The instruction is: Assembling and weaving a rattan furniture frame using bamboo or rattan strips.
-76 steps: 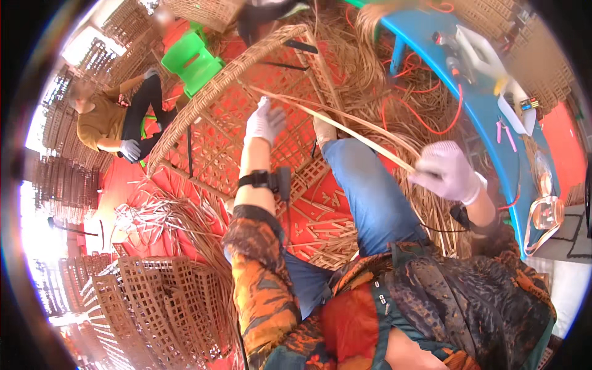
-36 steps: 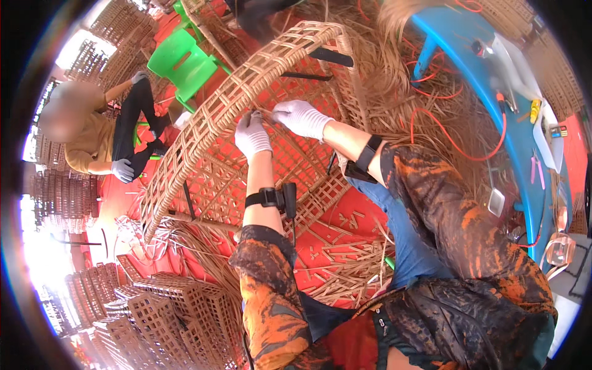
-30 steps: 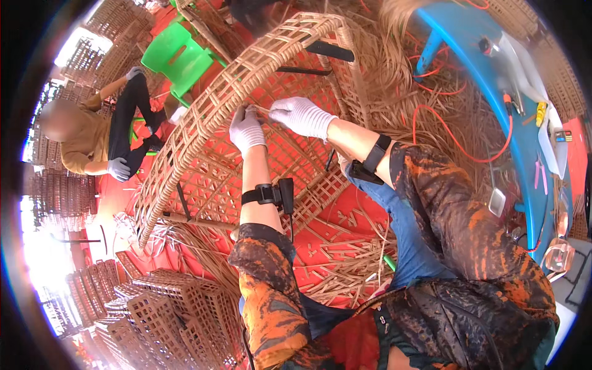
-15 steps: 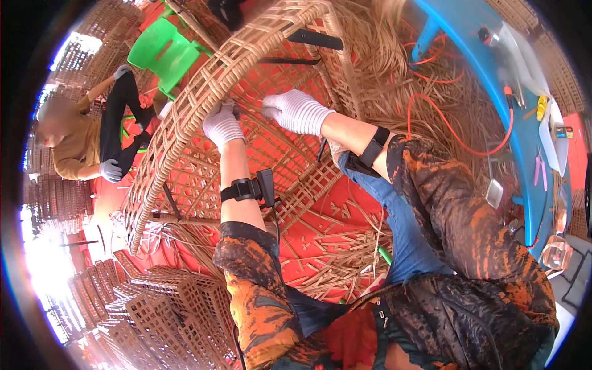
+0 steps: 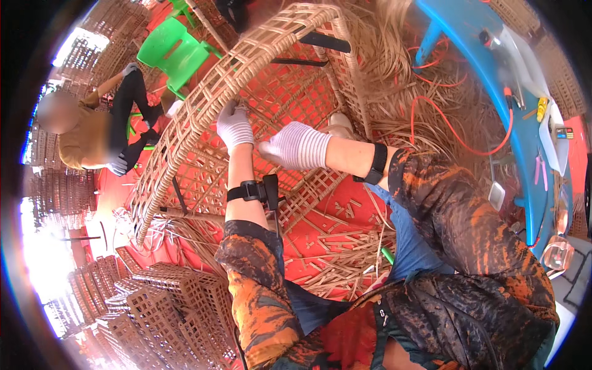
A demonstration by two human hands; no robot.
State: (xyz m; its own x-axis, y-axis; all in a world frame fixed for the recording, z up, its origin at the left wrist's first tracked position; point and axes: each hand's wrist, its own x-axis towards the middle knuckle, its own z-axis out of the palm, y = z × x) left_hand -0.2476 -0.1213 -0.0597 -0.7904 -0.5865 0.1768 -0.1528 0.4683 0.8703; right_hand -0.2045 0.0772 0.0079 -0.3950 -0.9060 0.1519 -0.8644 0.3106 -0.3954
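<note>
A large woven rattan basket point(image 5: 185, 132) with a thick wrapped rim lies tilted on its side before me, its open lattice showing the red floor behind. My left hand point(image 5: 235, 128), in a white striped glove, is closed at the weave just inside the near rim, fingertips bent against the strands. Lower and to the right, my right hand point(image 5: 299, 147), gloved alike, hangs over the basket's inside with its fingers pressed together. Whatever thin thing it may hold is too small to make out. Dark flat bars point(image 5: 325, 42) cross the basket's frame.
Loose rattan strips point(image 5: 394, 92) heap beyond the basket, and short cut pieces point(image 5: 336, 265) litter the red floor. A blue table point(image 5: 524, 160) with tools curves along the right. Green chairs point(image 5: 176, 55) and a seated person point(image 5: 86, 135) are at left; woven panels point(image 5: 166, 296) pile lower left.
My right hand has drawn down toward me, away from the basket's far part. The left hand has shifted slightly right and stays at the weave. The whole view has shifted a little.
</note>
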